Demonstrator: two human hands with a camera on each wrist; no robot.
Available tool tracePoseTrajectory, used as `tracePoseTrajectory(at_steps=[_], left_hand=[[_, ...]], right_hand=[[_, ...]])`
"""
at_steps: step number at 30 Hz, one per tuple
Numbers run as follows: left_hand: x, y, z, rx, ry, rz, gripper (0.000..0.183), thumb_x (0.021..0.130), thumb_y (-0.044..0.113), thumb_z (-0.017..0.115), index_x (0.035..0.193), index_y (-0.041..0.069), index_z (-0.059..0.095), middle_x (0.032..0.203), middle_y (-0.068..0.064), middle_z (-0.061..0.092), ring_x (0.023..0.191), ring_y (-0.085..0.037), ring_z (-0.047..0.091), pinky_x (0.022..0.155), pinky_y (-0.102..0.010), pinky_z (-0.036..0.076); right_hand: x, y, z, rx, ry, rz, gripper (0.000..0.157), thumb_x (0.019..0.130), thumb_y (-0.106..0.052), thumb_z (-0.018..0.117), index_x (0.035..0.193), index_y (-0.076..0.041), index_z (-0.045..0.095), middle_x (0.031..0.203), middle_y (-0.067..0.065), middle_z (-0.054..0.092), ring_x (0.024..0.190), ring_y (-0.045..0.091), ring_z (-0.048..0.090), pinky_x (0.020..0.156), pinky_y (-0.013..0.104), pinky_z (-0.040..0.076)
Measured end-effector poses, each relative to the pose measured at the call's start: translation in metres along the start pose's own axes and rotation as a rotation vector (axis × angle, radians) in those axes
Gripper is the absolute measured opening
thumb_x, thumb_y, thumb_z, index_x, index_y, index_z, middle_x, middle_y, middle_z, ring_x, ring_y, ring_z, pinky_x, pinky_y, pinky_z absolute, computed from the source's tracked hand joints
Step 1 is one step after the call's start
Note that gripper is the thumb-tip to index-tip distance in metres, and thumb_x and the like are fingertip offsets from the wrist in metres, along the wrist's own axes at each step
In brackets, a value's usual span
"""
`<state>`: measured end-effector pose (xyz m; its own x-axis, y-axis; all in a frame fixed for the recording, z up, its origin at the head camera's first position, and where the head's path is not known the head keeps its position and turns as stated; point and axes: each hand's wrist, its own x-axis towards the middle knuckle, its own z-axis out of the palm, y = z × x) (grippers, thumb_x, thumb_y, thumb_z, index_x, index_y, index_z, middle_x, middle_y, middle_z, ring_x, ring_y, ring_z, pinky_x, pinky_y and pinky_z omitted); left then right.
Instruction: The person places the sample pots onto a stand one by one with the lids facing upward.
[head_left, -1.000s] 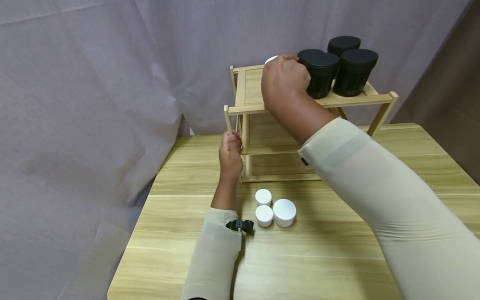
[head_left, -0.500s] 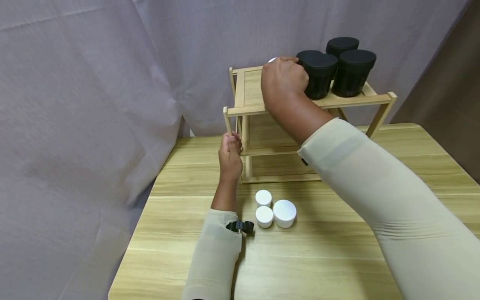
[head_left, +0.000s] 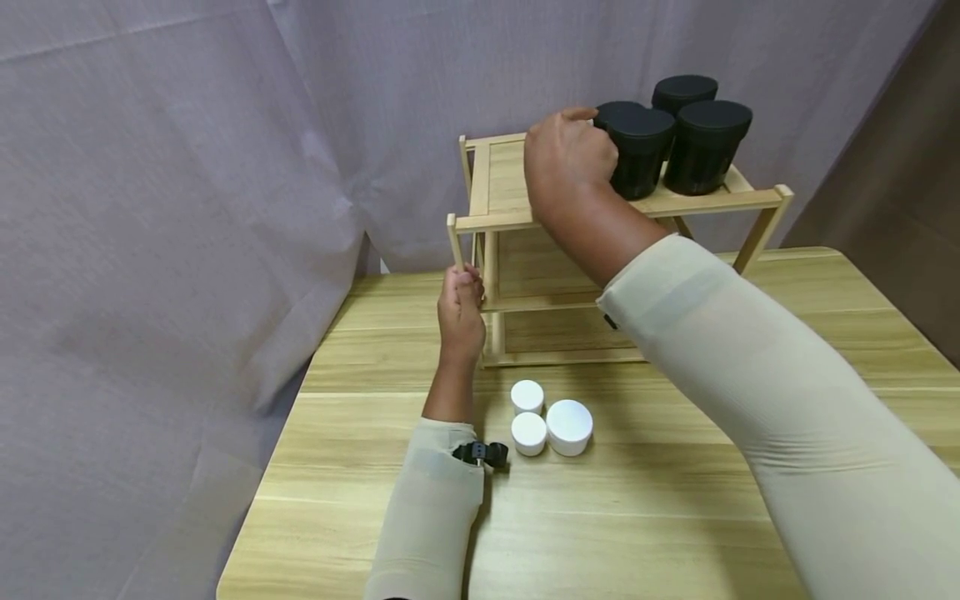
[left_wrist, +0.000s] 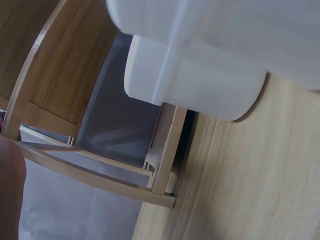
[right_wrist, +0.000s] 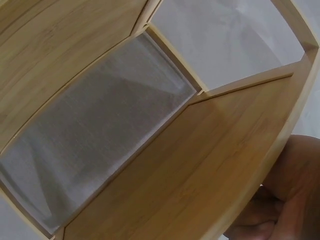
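Observation:
My left hand (head_left: 461, 312) grips the front left leg of a wooden shelf rack (head_left: 504, 179); a part of this hand (left_wrist: 9, 185) shows at the left wrist view's edge. Over the rack's top tier is my right hand (head_left: 567, 158), beside the black lidded jars (head_left: 640, 154). Its fingers bend away from the head camera, and whatever is under them is hidden. In the right wrist view, that hand (right_wrist: 290, 192) shows partly behind the rack's edge, fingers curled. A white lidded jar (head_left: 569, 427) stands on the table with two smaller white jars (head_left: 528, 434).
Several black jars crowd the right part of the top tier, including one at the back (head_left: 686, 90). Lower shelves (head_left: 558, 329) lie under it. The wooden table (head_left: 360, 467) meets a grey cloth backdrop (head_left: 187, 250) at the left and back.
The white rim seen past my right hand's knuckles earlier has shrunk and is now hidden behind the hand. My right hand has barely shifted; the left hand keeps its grip on the leg.

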<state>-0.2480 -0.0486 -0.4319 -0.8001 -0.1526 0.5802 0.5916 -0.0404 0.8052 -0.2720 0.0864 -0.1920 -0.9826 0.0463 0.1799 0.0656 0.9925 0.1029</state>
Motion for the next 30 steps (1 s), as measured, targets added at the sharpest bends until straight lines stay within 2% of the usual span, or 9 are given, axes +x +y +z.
tracePoseTrajectory(at_steps=[4, 10, 13, 16, 18, 22, 24, 26, 30], left_hand=[[0.0, -0.001, 0.0, 0.004, -0.004, -0.003, 0.095, 0.104, 0.075, 0.036, 0.119, -0.017, 0.05, 0.083, 0.003, 0.045, 0.075, -0.009, 0.043, 0.068, -0.022, 0.04], [0.001, 0.0, 0.0, 0.007, 0.0, -0.001, 0.094, 0.104, 0.076, 0.037, 0.118, -0.016, 0.05, 0.083, 0.003, 0.046, 0.075, -0.009, 0.043, 0.068, -0.022, 0.04], [0.001, 0.0, -0.001, 0.01, 0.001, -0.004, 0.094, 0.104, 0.076, 0.038, 0.118, -0.016, 0.05, 0.083, 0.003, 0.046, 0.075, -0.009, 0.044, 0.068, -0.022, 0.04], [0.0, 0.0, -0.002, 0.016, 0.001, -0.005, 0.092, 0.105, 0.074, 0.037, 0.118, -0.016, 0.05, 0.084, 0.002, 0.047, 0.075, -0.01, 0.044, 0.069, -0.022, 0.04], [0.001, -0.001, -0.002, 0.021, 0.006, 0.0, 0.09, 0.106, 0.072, 0.037, 0.117, -0.016, 0.051, 0.084, 0.001, 0.046, 0.075, -0.01, 0.044, 0.069, -0.021, 0.04], [0.002, 0.0, -0.002, 0.013, 0.011, 0.009, 0.085, 0.107, 0.069, 0.037, 0.116, -0.015, 0.052, 0.083, 0.0, 0.046, 0.074, -0.01, 0.043, 0.069, -0.022, 0.039], [0.002, 0.0, -0.002, 0.007, 0.007, 0.011, 0.082, 0.109, 0.066, 0.037, 0.116, -0.015, 0.052, 0.083, 0.0, 0.045, 0.074, -0.01, 0.043, 0.069, -0.022, 0.039], [0.002, 0.0, -0.001, 0.001, 0.005, 0.011, 0.077, 0.111, 0.061, 0.037, 0.116, -0.015, 0.051, 0.082, 0.0, 0.046, 0.074, -0.01, 0.043, 0.069, -0.022, 0.039], [0.002, -0.001, -0.001, 0.002, 0.007, 0.009, 0.073, 0.114, 0.056, 0.037, 0.116, -0.015, 0.051, 0.083, 0.001, 0.046, 0.074, -0.008, 0.043, 0.069, -0.021, 0.04]], right_hand=[[-0.002, 0.001, 0.001, 0.006, 0.013, -0.011, 0.064, 0.112, -0.01, 0.034, 0.149, 0.038, 0.014, 0.135, 0.045, 0.064, 0.1, 0.042, 0.077, 0.07, 0.051, 0.064], [-0.012, -0.001, -0.001, -0.02, 0.06, -0.077, 0.085, 0.102, -0.021, 0.058, 0.151, 0.036, 0.018, 0.154, 0.047, 0.047, 0.097, 0.042, 0.077, 0.066, 0.05, 0.064], [-0.02, -0.003, -0.001, -0.032, 0.111, -0.108, 0.082, 0.103, -0.023, 0.057, 0.15, 0.035, 0.023, 0.139, 0.043, 0.063, 0.085, 0.036, 0.074, 0.058, 0.046, 0.059], [-0.029, -0.006, 0.0, -0.03, 0.183, -0.136, 0.073, 0.109, -0.025, 0.049, 0.148, 0.034, 0.03, 0.107, 0.032, 0.076, 0.074, 0.03, 0.068, 0.051, 0.043, 0.051], [-0.036, -0.007, 0.002, -0.013, 0.251, -0.156, 0.07, 0.114, -0.029, 0.046, 0.148, 0.031, 0.036, 0.092, 0.025, 0.077, 0.071, 0.03, 0.069, 0.051, 0.044, 0.053], [-0.048, -0.008, 0.01, 0.01, 0.416, -0.203, 0.072, 0.116, -0.042, 0.046, 0.146, 0.024, 0.047, 0.089, 0.024, 0.078, 0.071, 0.037, 0.076, 0.056, 0.051, 0.062], [-0.054, -0.007, 0.015, 0.024, 0.52, -0.242, 0.068, 0.115, -0.042, 0.049, 0.142, 0.02, 0.053, 0.087, 0.024, 0.078, 0.068, 0.039, 0.076, 0.055, 0.053, 0.062], [-0.06, -0.006, 0.021, 0.044, 0.636, -0.302, 0.062, 0.114, -0.041, 0.052, 0.136, 0.016, 0.06, 0.08, 0.022, 0.077, 0.061, 0.038, 0.074, 0.05, 0.053, 0.06], [-0.068, -0.003, 0.032, 0.103, 0.866, -0.482, 0.046, 0.112, -0.035, 0.056, 0.108, 0.008, 0.07, 0.065, 0.016, 0.071, 0.047, 0.033, 0.064, 0.041, 0.047, 0.05]])
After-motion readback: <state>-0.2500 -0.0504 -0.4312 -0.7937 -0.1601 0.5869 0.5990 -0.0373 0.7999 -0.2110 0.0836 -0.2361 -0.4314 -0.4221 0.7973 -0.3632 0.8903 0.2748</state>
